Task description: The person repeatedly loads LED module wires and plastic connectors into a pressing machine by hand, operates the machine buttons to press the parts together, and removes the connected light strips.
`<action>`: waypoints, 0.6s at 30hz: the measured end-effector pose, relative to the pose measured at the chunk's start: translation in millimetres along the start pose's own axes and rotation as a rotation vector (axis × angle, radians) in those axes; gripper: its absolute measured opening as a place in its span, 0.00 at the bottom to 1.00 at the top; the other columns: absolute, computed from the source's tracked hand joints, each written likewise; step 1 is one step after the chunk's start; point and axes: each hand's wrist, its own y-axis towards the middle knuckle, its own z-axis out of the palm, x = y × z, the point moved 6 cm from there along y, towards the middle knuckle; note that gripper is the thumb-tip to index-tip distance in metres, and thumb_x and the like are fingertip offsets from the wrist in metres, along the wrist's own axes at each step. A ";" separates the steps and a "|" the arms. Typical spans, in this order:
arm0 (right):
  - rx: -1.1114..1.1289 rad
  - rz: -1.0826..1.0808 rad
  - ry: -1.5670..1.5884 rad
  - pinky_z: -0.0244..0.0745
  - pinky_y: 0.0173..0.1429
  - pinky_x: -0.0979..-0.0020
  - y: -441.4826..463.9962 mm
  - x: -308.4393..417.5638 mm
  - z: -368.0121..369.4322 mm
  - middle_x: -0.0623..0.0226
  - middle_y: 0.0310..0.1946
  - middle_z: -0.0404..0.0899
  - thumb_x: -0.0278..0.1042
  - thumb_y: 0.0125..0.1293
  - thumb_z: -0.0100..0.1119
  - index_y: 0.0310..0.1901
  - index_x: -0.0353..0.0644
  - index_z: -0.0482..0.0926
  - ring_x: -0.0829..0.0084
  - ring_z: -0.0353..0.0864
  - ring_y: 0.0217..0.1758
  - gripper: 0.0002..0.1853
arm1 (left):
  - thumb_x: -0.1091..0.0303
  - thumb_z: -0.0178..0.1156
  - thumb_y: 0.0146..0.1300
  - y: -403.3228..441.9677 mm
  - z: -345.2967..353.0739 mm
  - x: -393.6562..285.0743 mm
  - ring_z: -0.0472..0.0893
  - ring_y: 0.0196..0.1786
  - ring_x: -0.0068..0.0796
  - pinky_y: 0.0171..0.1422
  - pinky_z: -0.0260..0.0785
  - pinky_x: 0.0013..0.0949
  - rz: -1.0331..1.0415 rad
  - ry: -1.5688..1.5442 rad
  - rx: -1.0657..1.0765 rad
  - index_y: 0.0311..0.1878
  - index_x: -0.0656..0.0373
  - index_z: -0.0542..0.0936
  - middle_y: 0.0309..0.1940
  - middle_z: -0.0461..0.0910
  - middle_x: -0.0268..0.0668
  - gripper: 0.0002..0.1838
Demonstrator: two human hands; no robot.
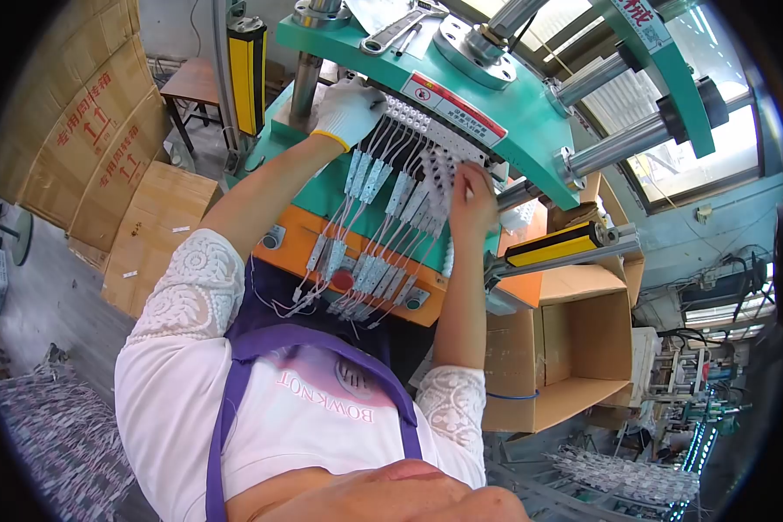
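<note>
My left hand (346,111), in a white knit glove with a yellow cuff, reaches in under the green press plate. Its fingers lie at the left end of a row of small white parts; their tips are hidden. My right hand (473,202) is bare and closed, fingertips together, beside a cluster of white plastic pieces (438,174). Whatever it holds is too small to make out. From the press's metal bar (457,139) hang white wires with flat, silvery LED module strips (370,178), draped over the orange front panel (309,248).
The green press plate (370,56) carries a wrench (400,28) and a warning label (454,109). Yellow-black guard bars stand left (247,78) and right (552,246). A red button (343,279) sits on the panel. Cardboard boxes flank me, one open (583,348) at right.
</note>
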 end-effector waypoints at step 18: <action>0.156 -0.350 -0.505 0.78 0.59 0.61 40.6 -26.1 51.2 0.63 0.51 0.84 0.25 0.63 0.55 0.53 0.48 0.83 0.62 0.82 0.55 0.17 | 0.52 0.57 0.67 -18.8 3.4 -39.6 0.79 0.54 0.42 0.62 0.68 0.44 0.388 0.102 0.111 0.52 0.53 0.84 0.47 0.82 0.39 0.19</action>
